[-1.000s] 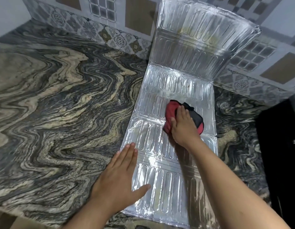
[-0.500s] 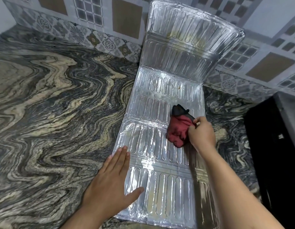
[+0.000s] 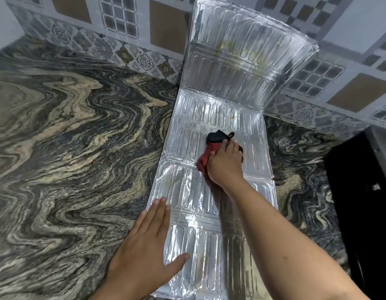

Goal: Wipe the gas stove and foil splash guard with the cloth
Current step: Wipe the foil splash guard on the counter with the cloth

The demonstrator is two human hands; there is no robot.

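head view: right hand [image 3: 225,164] grips the red-black cloth [image 3: 213,146] mid-foil splash guard [image 3: 209,213] — left hand [image 3: 144,241] flat, fingers straight, on its 9 o'clock edge; bare marbled desk [image 3: 68,148] beyond, tiled wall [image 3: 122,29] at 12.

Swirled marble countertop [image 3: 68,148], patterned wall tiles [image 3: 122,29] behind, black appliance [image 3: 360,202] at right

Shiny ribbed foil splash guard [image 3: 209,191], soft cloth [image 3: 206,158], glossy marbled stone counter [image 3: 68,148].
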